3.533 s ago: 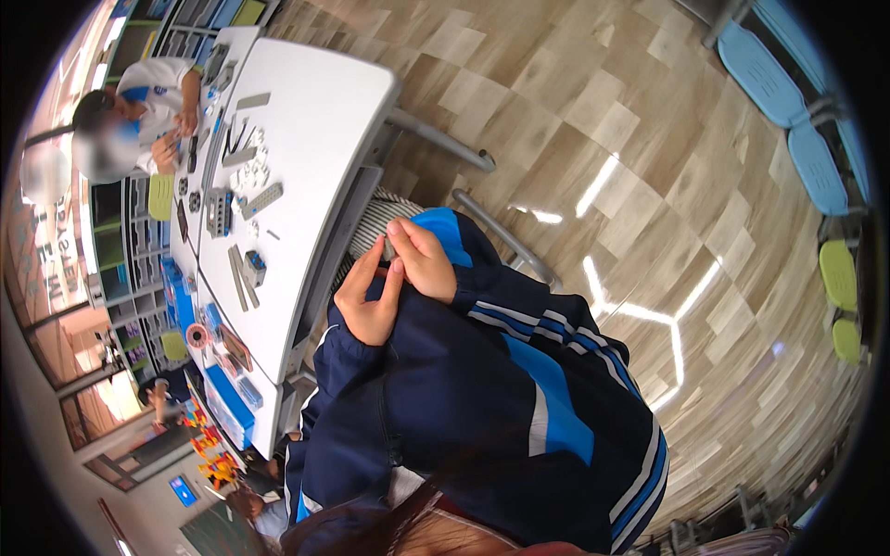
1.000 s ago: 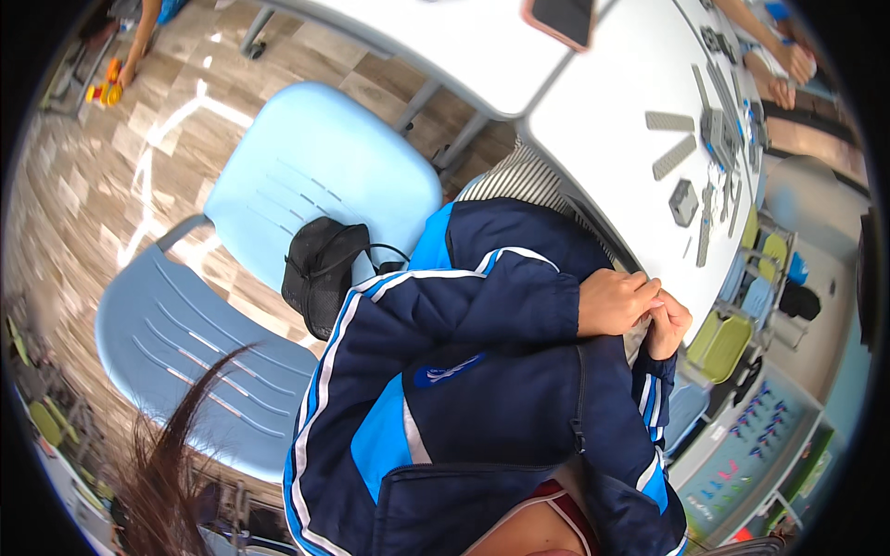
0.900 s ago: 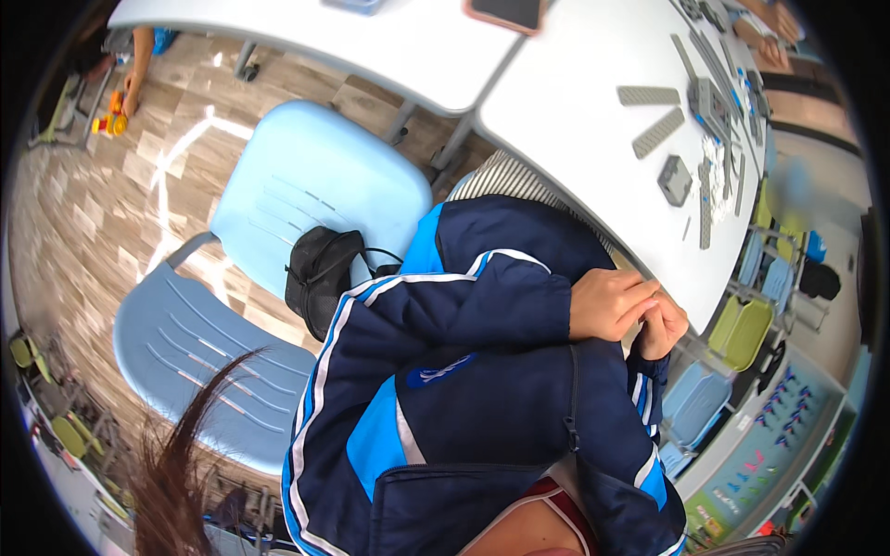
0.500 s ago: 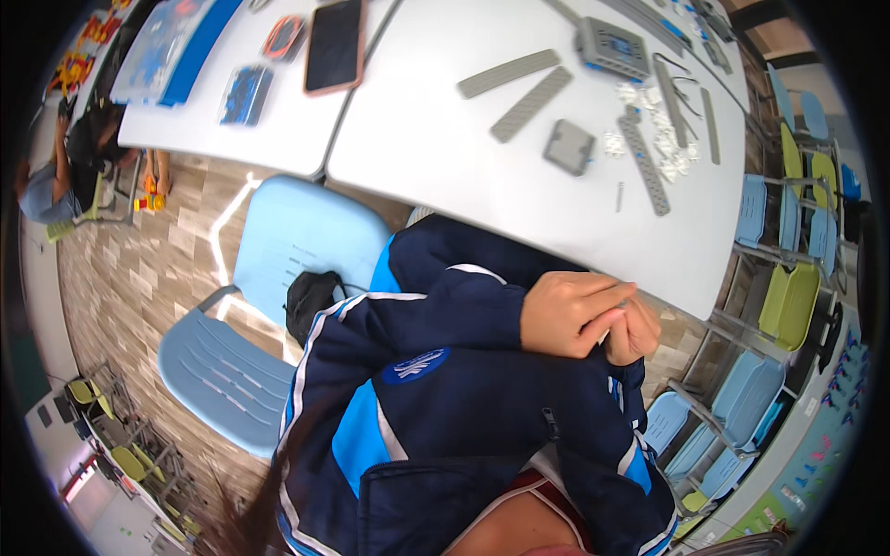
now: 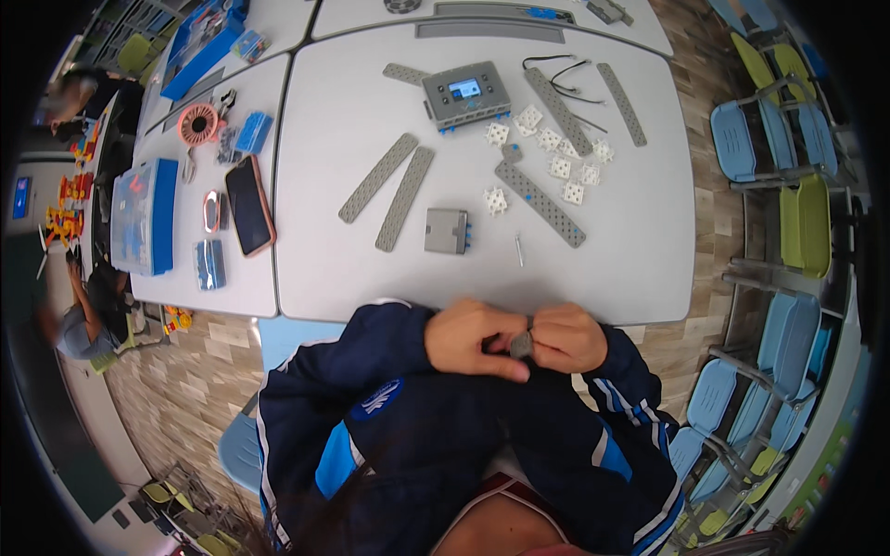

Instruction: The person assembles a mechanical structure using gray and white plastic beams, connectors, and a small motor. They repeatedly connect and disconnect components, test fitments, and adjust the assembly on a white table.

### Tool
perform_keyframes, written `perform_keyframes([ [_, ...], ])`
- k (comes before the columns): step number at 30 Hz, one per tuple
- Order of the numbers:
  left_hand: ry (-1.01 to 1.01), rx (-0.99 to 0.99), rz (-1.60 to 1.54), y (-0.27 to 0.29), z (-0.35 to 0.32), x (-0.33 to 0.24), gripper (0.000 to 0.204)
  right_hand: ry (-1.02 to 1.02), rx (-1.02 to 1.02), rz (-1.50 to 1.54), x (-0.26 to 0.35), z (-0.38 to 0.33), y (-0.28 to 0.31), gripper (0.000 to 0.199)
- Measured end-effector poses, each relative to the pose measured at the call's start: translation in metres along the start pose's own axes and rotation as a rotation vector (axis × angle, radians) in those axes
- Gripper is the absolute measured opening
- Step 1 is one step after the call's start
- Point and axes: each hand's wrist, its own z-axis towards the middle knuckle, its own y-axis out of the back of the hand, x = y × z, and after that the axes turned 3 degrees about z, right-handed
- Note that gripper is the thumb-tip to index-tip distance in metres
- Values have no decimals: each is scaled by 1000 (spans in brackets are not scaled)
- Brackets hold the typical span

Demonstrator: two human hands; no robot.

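Observation:
Close to my body, just off the table's near edge, my left hand (image 5: 471,335) and my right hand (image 5: 567,337) meet. Between their fingers is a small grey plastic building piece (image 5: 521,347), partly covered by both hands. In front of them on the table lie a thin light rod (image 5: 519,250), a square grey block (image 5: 447,230) with blue pegs on one side, and a perforated grey beam (image 5: 542,206) with blue pegs in it. Several white connector pieces (image 5: 560,168) are scattered beyond. Farther back rests a grey controller (image 5: 466,96) with a lit screen.
More grey beams (image 5: 405,199) lie left of the block and at the far right, near black cables (image 5: 556,79). A phone (image 5: 250,206), a pink fan (image 5: 197,123) and a blue-edged plastic box (image 5: 146,218) occupy the left table. Chairs (image 5: 709,389) stand at right; another person (image 5: 83,320) is at far left.
My view has swung toward the table, which now sits squarely in front of me. My hands remain together, lower and farther left in view, and the grey piece between them now shows.

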Motion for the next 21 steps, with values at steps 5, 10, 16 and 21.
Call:
perform_keyframes([
  [5,-48,134,-731,1,6,30,37,33,-22,229,-4,18,2,21],
  [10,47,100,-731,25,11,19,27,78,27,217,-14,36,8,21],
  [16,-103,73,-749,39,10,21,16,303,119,70,-11,72,23,24],
  [21,-92,2,-831,36,9,24,13,306,157,118,-16,79,32,25],
])
